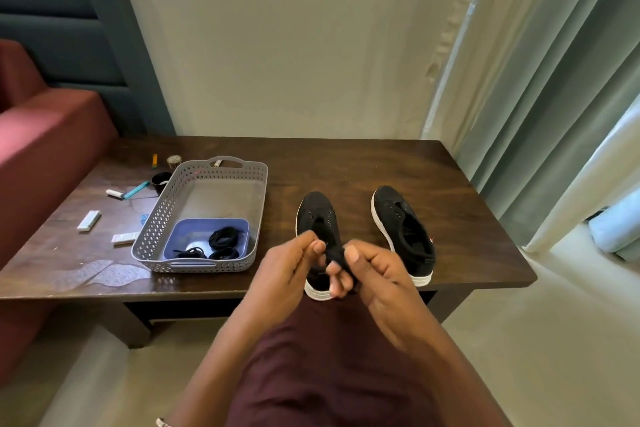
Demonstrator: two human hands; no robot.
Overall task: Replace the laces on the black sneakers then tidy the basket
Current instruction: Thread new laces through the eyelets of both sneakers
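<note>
Two black sneakers with white soles stand on the dark wooden table, toes pointing away: the left sneaker (317, 218) and the right sneaker (403, 229), both with bare eyelets. My left hand (294, 267) and my right hand (370, 270) are raised together in front of the left sneaker's heel, pinching a bundled black lace (335, 255) between their fingers. A grey perforated basket (214, 170) sits to the left. Inside it a blue tray (180, 236) holds several coiled black laces (223, 236).
Small items lie left of the basket: a black cup (160, 180), a white stick (115, 194), a teal pen (136, 190), white packets (89, 220), a yellow lighter (154, 160). A red sofa (45, 149) flanks the table's left; curtains (540, 97) hang at right.
</note>
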